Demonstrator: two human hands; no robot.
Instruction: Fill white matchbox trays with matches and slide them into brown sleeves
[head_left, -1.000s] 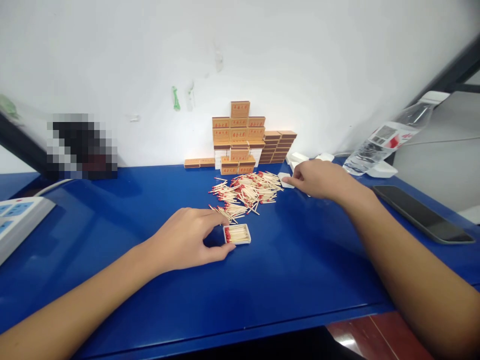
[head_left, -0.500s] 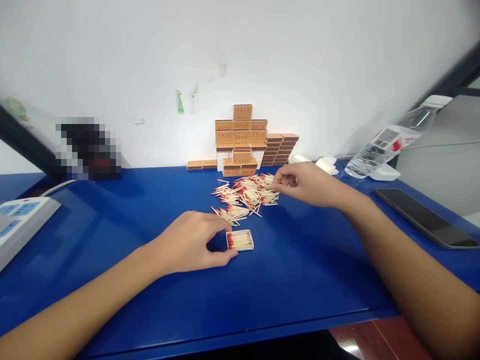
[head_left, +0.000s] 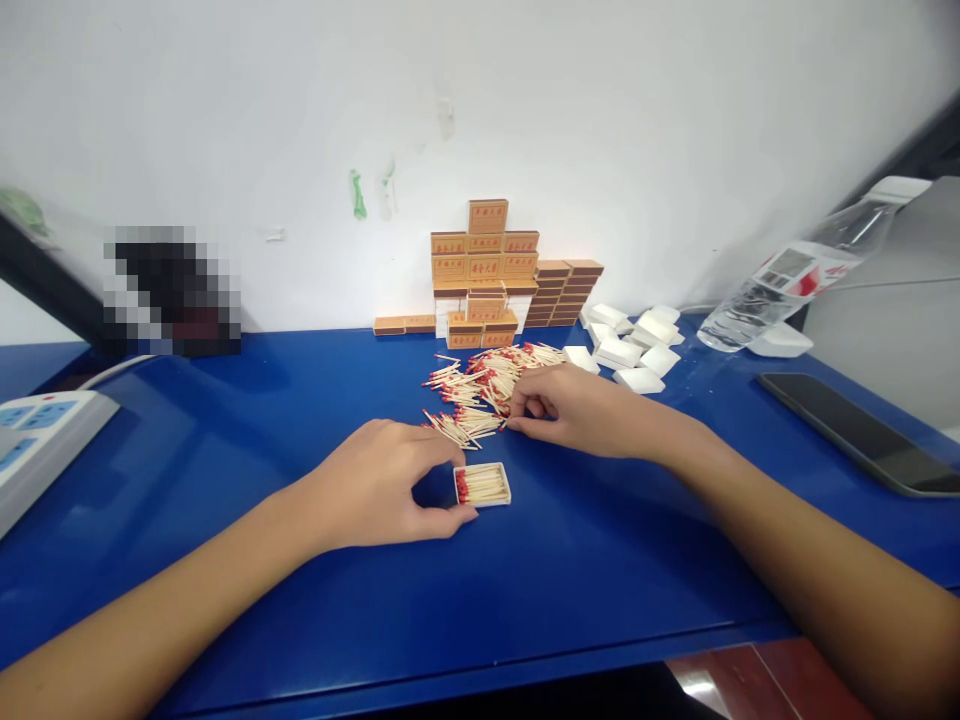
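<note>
A small white tray (head_left: 482, 484) of red-tipped matches lies on the blue table (head_left: 600, 570). My left hand (head_left: 397, 484) has its thumb and index finger around the tray's left end, with the fingertips at its two left corners. Beyond the tray spreads a loose pile of matches (head_left: 480, 385). At the pile's right front edge is my right hand (head_left: 562, 408), its thumb and index finger pinched together by the match heads. What the pinch holds, if anything, is too small to make out.
Orange matchboxes (head_left: 484, 268) are stacked against the wall, right behind the pile. White trays (head_left: 619, 352) lie to their right. Further right are a tilted water bottle (head_left: 806, 265) and a black phone (head_left: 855, 430). A power strip (head_left: 52, 430) sits at the left.
My right hand has moved left and nearer, from the pile's right side to its front edge, uncovering white trays behind it. My left hand has stayed at the tray.
</note>
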